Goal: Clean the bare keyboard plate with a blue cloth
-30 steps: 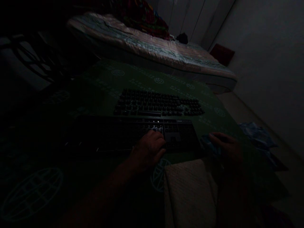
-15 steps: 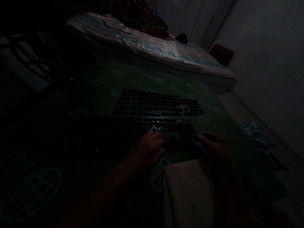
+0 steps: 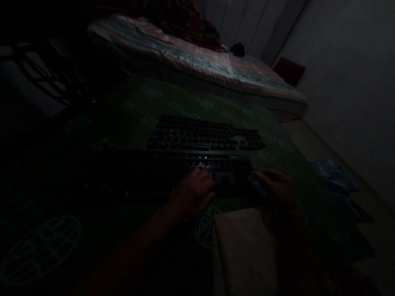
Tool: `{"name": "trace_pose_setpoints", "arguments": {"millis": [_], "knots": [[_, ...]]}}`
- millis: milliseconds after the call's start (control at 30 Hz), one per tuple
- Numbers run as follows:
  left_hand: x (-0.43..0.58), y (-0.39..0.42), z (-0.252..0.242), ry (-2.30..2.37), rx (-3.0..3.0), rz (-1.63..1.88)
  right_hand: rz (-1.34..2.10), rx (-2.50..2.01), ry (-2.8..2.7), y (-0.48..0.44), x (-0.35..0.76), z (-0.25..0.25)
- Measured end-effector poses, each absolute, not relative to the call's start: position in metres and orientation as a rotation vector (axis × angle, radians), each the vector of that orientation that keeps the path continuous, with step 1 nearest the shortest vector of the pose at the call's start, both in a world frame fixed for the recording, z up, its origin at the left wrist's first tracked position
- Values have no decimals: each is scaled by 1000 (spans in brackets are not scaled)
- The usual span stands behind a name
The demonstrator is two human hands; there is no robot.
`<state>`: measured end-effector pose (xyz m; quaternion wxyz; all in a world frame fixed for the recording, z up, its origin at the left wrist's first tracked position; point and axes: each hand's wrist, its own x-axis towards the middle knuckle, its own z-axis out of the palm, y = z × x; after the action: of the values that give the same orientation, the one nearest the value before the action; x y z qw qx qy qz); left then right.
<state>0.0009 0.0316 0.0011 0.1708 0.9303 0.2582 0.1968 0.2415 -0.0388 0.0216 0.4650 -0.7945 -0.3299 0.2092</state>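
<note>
A dark keyboard (image 3: pixel 132 174), its keycaps off, lies across the green cover. My left hand (image 3: pixel 196 189) rests on its front edge right of the middle, fingers curled over the frame and thumb toward me. At the keyboard's right end, my right hand (image 3: pixel 277 187) pinches a bluish cloth (image 3: pixel 259 184) against or close beside the edge; the poor light hides whether it touches. Behind the keyboard, loose black keycaps (image 3: pixel 197 133) lie in rows in keyboard layout, with a long space bar (image 3: pixel 194 146) at the front.
A folded light cloth (image 3: pixel 243 250) lies between my forearms. Beneath everything spreads a green printed cover (image 3: pixel 117 111). A mattress (image 3: pixel 197 61) with a dark red blanket (image 3: pixel 185 24) stands beyond. Crumpled blue fabric (image 3: pixel 333 176) is on the floor at right, near a pale wall (image 3: pixel 348 82).
My right hand with the bluish cloth has shifted very slightly left and up along the keyboard's right end. My left hand keeps its place. The view has moved slightly.
</note>
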Motion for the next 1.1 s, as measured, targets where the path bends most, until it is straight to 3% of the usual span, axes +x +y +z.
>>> {"name": "trace_pose_setpoints", "arguments": {"millis": [667,1100], "knots": [[1,33,-1,721,2651,561,395,-1975,-883,-39,241,14],[2,32,0,724,2654,570,513,-1898,-867,-44,237,22]]}}
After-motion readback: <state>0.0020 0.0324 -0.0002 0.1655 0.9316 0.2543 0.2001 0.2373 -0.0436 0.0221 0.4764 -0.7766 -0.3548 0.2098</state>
